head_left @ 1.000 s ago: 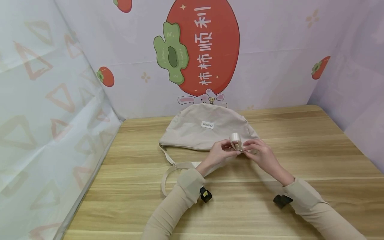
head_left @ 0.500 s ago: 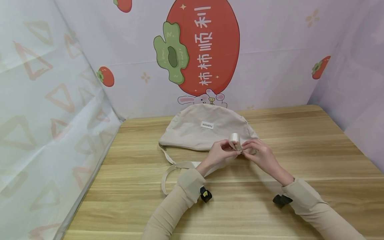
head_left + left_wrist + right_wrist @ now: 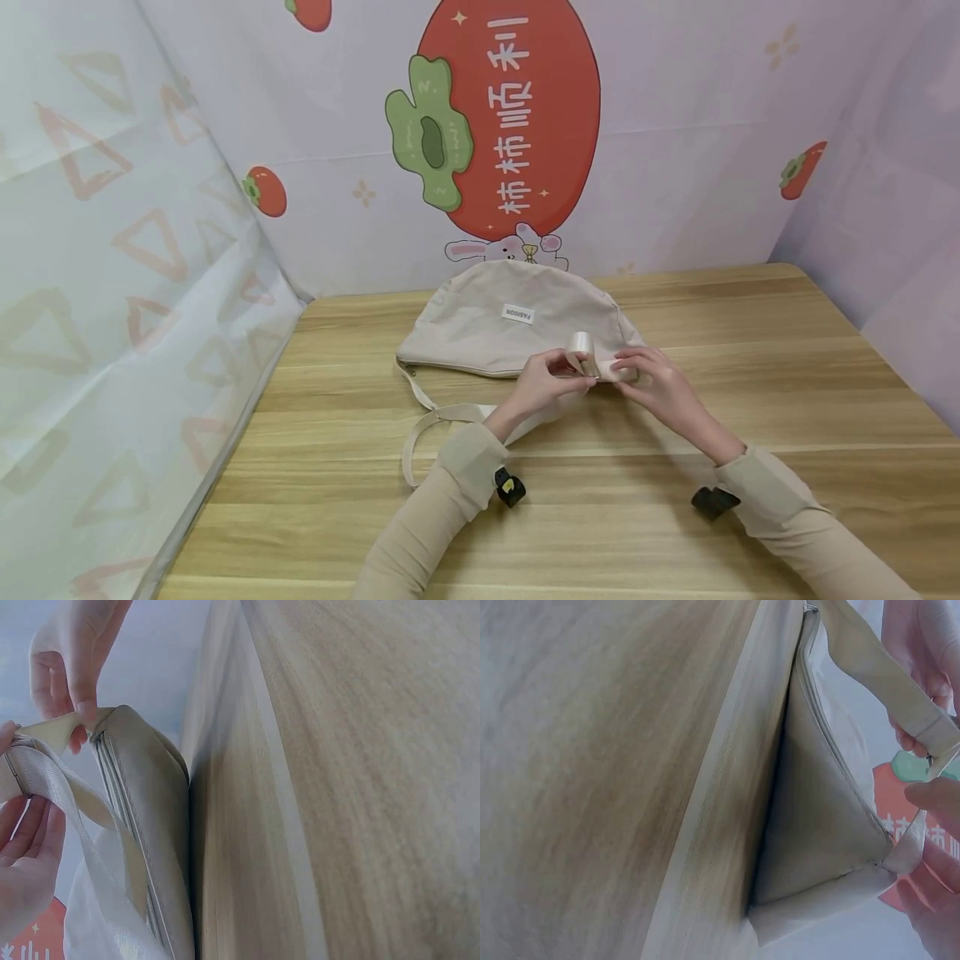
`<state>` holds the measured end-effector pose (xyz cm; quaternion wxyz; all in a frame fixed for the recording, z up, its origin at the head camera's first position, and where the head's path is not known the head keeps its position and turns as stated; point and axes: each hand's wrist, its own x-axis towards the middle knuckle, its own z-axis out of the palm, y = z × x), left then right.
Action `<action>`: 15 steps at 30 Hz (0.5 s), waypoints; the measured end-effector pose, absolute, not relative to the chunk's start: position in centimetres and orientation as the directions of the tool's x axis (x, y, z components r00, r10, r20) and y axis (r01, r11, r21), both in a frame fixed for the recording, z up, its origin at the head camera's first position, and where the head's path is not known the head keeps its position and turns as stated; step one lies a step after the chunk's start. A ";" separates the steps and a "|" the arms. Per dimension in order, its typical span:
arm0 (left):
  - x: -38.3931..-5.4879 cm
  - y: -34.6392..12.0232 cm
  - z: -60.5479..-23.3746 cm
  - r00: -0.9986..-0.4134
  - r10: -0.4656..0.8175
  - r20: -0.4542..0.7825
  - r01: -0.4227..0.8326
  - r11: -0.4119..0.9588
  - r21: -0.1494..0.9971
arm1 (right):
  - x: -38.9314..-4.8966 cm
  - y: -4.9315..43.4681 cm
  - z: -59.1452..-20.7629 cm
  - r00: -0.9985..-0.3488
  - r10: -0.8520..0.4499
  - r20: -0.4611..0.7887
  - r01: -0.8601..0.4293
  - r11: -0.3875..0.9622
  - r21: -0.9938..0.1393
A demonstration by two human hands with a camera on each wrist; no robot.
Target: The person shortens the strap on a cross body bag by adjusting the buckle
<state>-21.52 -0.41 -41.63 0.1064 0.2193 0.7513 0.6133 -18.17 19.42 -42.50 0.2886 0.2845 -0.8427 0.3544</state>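
A beige fabric bag (image 3: 480, 333) with a small white label (image 3: 517, 314) lies on the table. Its strap (image 3: 461, 412) trails left and forward from the bag. The left hand (image 3: 538, 385) pinches this strap beside a slim slider buckle (image 3: 12, 766), and a folded loop of strap (image 3: 581, 343) rises above the fingers. To its right, the right hand (image 3: 663, 390) pinches the strap by the bag's right corner, thumb and fingers around the webbing. A short stretch of strap runs between the two hands. In the right wrist view a zipper (image 3: 831, 742) follows the bag's edge.
The wooden table (image 3: 300, 517) extends around the bag on all sides. A printed cloth backdrop (image 3: 675, 167) hangs behind it, and a patterned white cloth (image 3: 150, 333) borders the left side. Black wrist-worn devices (image 3: 510, 488) sit at both cuffs.
The hands have drawn slightly apart. The left hand and the strap loop shifted a little left; the right hand moved from beside the buckle toward the right along the strap. The bag stays put.
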 end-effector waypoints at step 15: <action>-20.3 -0.1 -39.8 -0.868 0.481 0.121 0.209 0.134 0.969 | -18.0 19.3 -42.3 -0.613 -0.281 0.738 -0.729 0.560 -0.393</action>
